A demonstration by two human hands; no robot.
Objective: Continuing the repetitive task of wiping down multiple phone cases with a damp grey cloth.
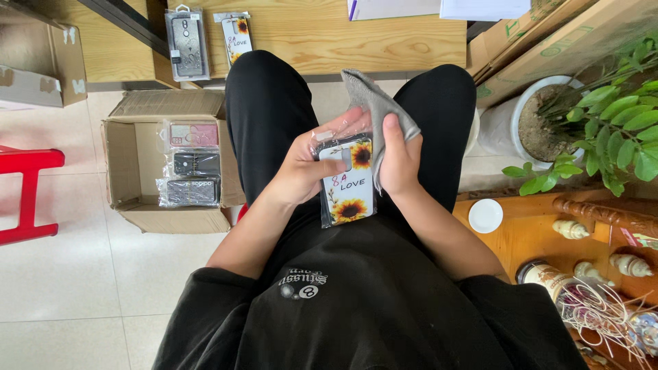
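Observation:
I sit in black clothes and look down at my lap. My left hand (301, 170) holds a white phone case with sunflowers (348, 185), sealed in a clear plastic sleeve, by its left edge with the thumb across the top. My right hand (399, 159) grips a grey cloth (373, 103) and presses it against the right edge of the packaged case. The cloth sticks up above both hands.
An open cardboard box (123, 157) on the tiled floor at my left holds several packaged phone cases (192, 171). Two more packaged cases (205, 41) lie on the wooden table ahead. A red stool (27, 192) stands far left, a potted plant (603, 123) right.

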